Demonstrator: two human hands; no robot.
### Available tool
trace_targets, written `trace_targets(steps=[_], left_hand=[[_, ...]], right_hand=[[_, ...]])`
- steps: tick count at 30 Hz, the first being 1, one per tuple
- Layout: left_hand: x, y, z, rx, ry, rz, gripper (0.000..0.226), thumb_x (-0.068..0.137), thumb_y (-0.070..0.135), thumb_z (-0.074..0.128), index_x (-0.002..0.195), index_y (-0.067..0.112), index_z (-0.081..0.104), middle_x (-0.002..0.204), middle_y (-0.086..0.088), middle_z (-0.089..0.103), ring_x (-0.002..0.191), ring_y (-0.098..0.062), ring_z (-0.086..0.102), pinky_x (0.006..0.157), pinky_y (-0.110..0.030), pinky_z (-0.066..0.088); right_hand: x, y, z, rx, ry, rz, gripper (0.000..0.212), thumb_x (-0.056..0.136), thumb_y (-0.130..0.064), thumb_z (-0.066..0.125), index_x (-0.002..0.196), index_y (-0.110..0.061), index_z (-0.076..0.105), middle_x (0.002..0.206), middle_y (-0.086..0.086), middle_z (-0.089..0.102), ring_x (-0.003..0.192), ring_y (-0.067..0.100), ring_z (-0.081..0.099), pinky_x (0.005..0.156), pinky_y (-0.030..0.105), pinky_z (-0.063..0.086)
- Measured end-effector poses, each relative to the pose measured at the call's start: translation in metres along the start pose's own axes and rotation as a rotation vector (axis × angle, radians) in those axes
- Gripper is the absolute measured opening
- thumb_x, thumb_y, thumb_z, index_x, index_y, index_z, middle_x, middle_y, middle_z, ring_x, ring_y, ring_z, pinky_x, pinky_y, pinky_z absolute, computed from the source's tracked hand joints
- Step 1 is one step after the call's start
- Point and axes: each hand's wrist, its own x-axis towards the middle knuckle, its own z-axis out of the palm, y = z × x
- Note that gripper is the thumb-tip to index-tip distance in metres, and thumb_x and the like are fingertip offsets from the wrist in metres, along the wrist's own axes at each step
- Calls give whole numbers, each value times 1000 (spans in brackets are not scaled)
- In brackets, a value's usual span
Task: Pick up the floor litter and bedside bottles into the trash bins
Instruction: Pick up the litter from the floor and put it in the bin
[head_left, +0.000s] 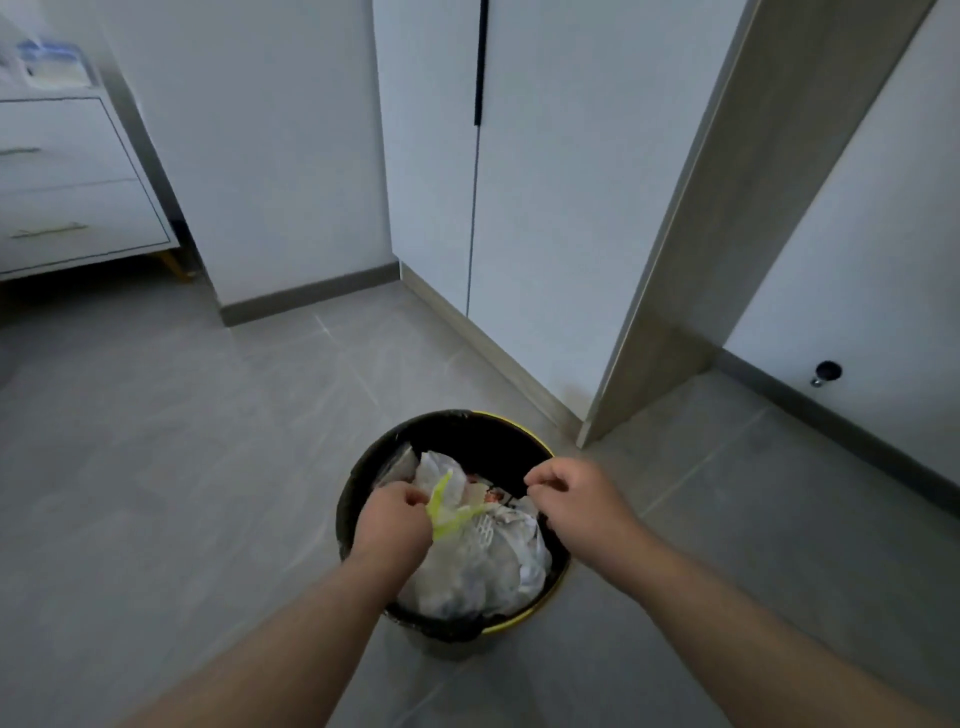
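Observation:
A round trash bin (457, 423) with a black liner and a yellow rim stands on the grey tiled floor, low in the middle of the view. It is filled with a whitish plastic bag (483, 566) and crumpled paper litter. My left hand (392, 519) is closed on a yellow-green strip (441, 501) that sticks up from the bag over the bin's left side. Over the bin's right rim, my right hand (571, 491) has its fingers pinched together; whether it grips the liner edge is not clear.
A white cabinet (519, 208) with a dark handle stands behind the bin. A grey door frame (691, 291) rises to the right, with a door stopper (826, 373) on the wall beyond. A white drawer unit (67, 192) on legs stands at far left.

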Motion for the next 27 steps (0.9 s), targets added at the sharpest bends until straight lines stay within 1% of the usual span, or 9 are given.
trace_targets(steps=[3,5,10,14,17,19,20,24,27], left_hand=[[-4,-4,1,65,-141,42,24,87,9,46,65,20,48,72,-15,53,66,-23,52,71,-50,51],[-17,-2,-10,55,-208,67,17,89,14,49,74,21,52,76,-8,51,70,-17,50,68,-39,46],[-49,7,-53,66,-106,165,27,91,14,54,72,30,65,75,10,66,70,-4,57,67,-25,44],[-53,-9,-72,9,7,34,30,91,16,55,68,32,65,82,1,70,82,-21,65,78,-37,54],[-43,-26,-73,-14,48,-27,18,90,15,56,77,25,65,89,-7,68,83,-24,64,85,-50,54],[-27,-33,-69,19,70,-20,6,91,21,56,91,16,60,86,-4,65,77,-22,64,80,-49,56],[-18,-35,-66,35,77,-26,13,91,25,55,95,13,56,84,-5,64,74,-23,64,77,-48,57],[16,-42,-47,1,69,-64,24,92,24,50,88,0,54,78,-22,64,66,-33,65,55,-43,57],[32,-52,-40,-45,129,-67,20,89,16,47,85,-3,50,69,-16,54,57,-27,53,44,-30,41]], right_hand=[[5,19,1,-1,-5,18,14,87,-14,59,84,-28,63,79,-10,62,71,8,57,67,22,43],[7,21,-1,-18,-36,26,20,87,-14,58,79,-32,59,79,-11,61,76,10,57,72,25,46],[-3,14,-7,4,-10,77,22,87,-13,55,76,-31,61,77,-8,62,82,16,61,74,31,51],[-14,17,4,-183,-69,13,24,90,-15,54,107,-16,70,106,1,70,102,17,62,81,22,44],[-10,22,5,-248,-14,-25,26,89,-14,54,109,-14,70,109,2,70,104,18,62,82,22,44],[2,27,3,-323,136,2,22,89,-17,54,107,-15,67,107,3,63,101,21,60,79,25,42],[9,31,2,-382,189,41,20,90,-21,52,104,-14,64,105,3,59,99,24,58,78,28,43],[33,49,14,-459,165,143,33,98,-29,38,72,-12,49,84,12,59,84,32,56,69,36,42],[43,53,26,-396,224,113,39,100,-28,37,64,-13,42,68,9,52,74,32,54,65,38,40]])
